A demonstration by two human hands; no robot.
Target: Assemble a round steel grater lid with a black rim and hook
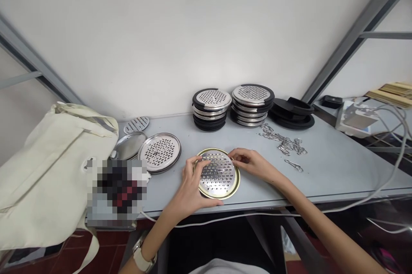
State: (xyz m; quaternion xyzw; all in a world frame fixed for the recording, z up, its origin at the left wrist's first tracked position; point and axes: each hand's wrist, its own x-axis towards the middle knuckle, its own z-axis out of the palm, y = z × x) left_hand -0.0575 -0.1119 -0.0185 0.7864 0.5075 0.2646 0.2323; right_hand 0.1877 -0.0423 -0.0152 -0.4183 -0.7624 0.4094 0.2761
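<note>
A round metal grater plate (pixel 218 175) lies within a gold-coloured round rim (pixel 237 181) near the table's front edge. My left hand (pixel 190 188) grips it from the left, with fingers over the top surface and the thumb along the near edge. At the upper right of the rim, my right hand (pixel 251 164) is closed in a pinch; its fingertips hide whatever is between them. To the left lies a stack of round grater plates (pixel 161 152), beside a plain shiny disc (pixel 130 146) and a loose grater disc (pixel 137 124).
Two stacks of black-edged graters, one left (pixel 213 98) and one right (pixel 252 94), stand by the wall. Black round parts (pixel 291 113) and scattered metal clips (pixel 285 143) lie to the right. A cream bag (pixel 54 171) covers the left end; a white cable (pixel 273 214) runs along the front.
</note>
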